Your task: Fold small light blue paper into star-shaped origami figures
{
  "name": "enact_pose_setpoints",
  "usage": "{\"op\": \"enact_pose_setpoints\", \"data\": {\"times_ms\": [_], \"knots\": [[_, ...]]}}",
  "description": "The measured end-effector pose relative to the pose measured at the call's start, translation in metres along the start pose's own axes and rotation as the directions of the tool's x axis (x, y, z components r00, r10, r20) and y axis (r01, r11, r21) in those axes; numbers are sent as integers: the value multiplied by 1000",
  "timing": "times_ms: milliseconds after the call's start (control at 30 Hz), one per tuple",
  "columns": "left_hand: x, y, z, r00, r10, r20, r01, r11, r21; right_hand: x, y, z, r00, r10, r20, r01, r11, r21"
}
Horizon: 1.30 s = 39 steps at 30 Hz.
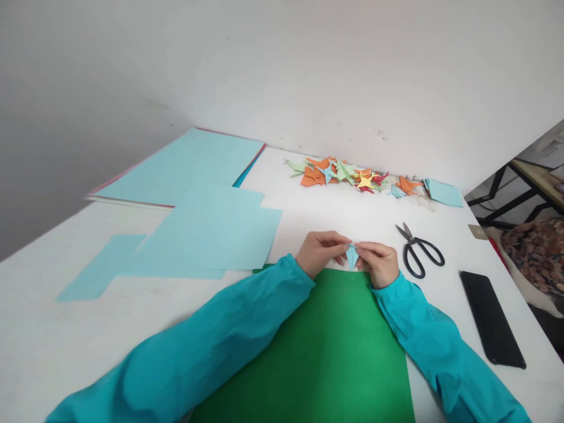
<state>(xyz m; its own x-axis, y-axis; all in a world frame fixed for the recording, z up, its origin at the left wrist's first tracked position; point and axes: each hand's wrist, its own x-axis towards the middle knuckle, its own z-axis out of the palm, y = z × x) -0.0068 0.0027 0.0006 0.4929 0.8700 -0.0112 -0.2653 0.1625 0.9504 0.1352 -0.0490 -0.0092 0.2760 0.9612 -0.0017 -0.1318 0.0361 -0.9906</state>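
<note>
Between my two hands is a small piece of folded light-blue paper, its point hanging downward. My left hand pinches its upper left edge between thumb and fingers. On the other side, my right hand grips the upper right edge in the same way. Both hands are just above the far edge of a green sheet lying on the white table. The fingers hide part of the folded paper's top.
Black-handled scissors and a black phone-like slab lie to the right. Along the wall are several colourful folded paper figures and a stack of light-blue squares. Large light-blue sheets spread over the left side.
</note>
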Motion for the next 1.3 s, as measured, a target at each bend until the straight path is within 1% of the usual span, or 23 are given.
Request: {"op": "enact_pose_setpoints", "data": {"times_ms": [67, 133, 200, 267, 400, 567, 633, 800, 867, 1000, 1167, 1300], "knots": [[-1, 0, 1, 999, -28, 26, 27, 1000, 13, 0, 1, 0, 1000, -25, -14, 25, 1000, -3], [-2, 1, 3, 997, -50, 56, 46, 996, 76, -1, 1, 0, 999, -48, -14, 48, 999, -13], [-3, 2, 4, 995, -53, 79, 40, 986, 161, -2, 1, 0, 998, -55, 0, 55, 998, -31], [-3, 2, 5, 993, -59, 104, 38, 979, 200, -3, -1, 1, 998, -58, 13, 59, 997, -46], [-3, 1, 5, 992, -71, 108, 55, 988, 145, -3, -3, 1, 997, -77, 21, 78, 997, -26], [-2, -2, 3, 993, -29, 110, 18, 995, 103, 1, 3, -1, 991, -82, 107, 72, 993, 94], [-1, -3, 3, 994, -21, 105, 10, 994, 108, 2, 3, -1, 989, -75, 124, 61, 992, 112], [-1, -2, 3, 995, -32, 94, 18, 989, 144, -1, -2, 1, 996, -40, 76, 42, 999, -34], [-1, -2, 2, 995, -43, 95, 29, 989, 145, -3, -4, 2, 998, -25, 64, 30, 997, -65], [-1, -3, 1, 991, -60, 123, 41, 987, 153, -5, -3, 1, 997, -13, 73, 19, 997, -76], [-3, -1, 2, 986, -49, 159, 15, 979, 204, -5, -3, 0, 998, -13, 61, 19, 996, -93], [-4, 2, 2, 974, -50, 222, -6, 970, 243, -5, -3, 0, 998, -16, 67, 22, 995, -98]]}}
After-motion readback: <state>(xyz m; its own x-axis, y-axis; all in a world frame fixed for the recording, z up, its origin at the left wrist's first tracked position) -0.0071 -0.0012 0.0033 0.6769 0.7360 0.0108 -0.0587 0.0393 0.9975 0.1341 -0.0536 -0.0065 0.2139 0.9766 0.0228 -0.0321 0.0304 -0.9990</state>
